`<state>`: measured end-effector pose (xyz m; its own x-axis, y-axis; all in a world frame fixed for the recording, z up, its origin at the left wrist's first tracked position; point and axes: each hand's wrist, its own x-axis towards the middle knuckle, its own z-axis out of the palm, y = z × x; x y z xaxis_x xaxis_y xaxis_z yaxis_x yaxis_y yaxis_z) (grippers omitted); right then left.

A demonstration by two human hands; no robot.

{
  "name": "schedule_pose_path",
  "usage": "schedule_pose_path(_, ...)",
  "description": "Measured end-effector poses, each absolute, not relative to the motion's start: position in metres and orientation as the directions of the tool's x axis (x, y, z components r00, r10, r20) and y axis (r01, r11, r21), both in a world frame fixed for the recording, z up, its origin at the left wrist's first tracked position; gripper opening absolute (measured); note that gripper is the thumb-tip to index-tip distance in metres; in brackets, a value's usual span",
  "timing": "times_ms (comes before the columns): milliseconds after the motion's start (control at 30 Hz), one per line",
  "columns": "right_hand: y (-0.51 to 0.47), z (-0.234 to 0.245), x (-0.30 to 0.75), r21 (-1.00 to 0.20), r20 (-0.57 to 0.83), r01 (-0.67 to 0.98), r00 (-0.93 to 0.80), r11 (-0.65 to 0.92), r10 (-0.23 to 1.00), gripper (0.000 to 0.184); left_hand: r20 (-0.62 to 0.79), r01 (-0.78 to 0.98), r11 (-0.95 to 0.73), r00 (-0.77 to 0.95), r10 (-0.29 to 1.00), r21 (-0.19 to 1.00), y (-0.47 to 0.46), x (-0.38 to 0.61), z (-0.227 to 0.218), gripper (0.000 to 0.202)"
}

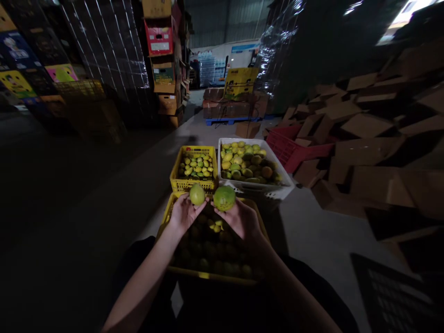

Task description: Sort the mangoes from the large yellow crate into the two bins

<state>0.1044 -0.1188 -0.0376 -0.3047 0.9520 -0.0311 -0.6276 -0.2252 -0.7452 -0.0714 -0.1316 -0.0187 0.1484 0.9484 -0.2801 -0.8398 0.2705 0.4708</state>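
Observation:
My left hand point(182, 214) grips a pale yellow-green lemon point(197, 194) in its fingertips. In my right hand point(243, 219) is a larger, greener citrus fruit point(224, 198) with yellowish patches low on its skin. Both fruits are held up side by side, slightly apart, above the near yellow crate point(204, 275), which holds many shadowed fruits. Just beyond it, a smaller yellow crate point(176, 181) contains yellow and green lemons point(197, 166). To its right, a white crate point(279, 189) is heaped with yellow and green citrus point(243, 159), one of them orange.
Flattened and open cardboard boxes point(367, 148) pile up on the right, around a red crate point(284, 147). A dark crate point(395, 296) lies at the lower right. Stacked cartons point(164, 69) rise behind on the left. Farther back, a blue pallet point(231, 121) bears boxes.

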Motion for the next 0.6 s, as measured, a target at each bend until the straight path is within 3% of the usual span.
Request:
schedule_pose_path(200, -0.114, -0.043, 0.105, -0.768, -0.087, -0.588, -0.299, -0.255, 0.95, 0.031, -0.312, -0.811, 0.33, 0.192, 0.93, 0.483, -0.131, -0.071, -0.023, 0.019)
schedule_pose_path(433, -0.114, -0.044, 0.105, -0.653, -0.164, -0.696, -0.254, -0.298, 0.953, 0.037, -0.289, -0.843, 0.385, 0.288, 0.913, 0.377, -0.128, -0.069, -0.027, 0.038)
schedule_pose_path(600, -0.109, -0.053, 0.106, -0.593, -0.244, -0.74, -0.209, -0.317, 0.947, 0.02, -0.386, -0.826, 0.385, 0.225, 0.895, 0.41, -0.127, -0.066, -0.027, 0.028)
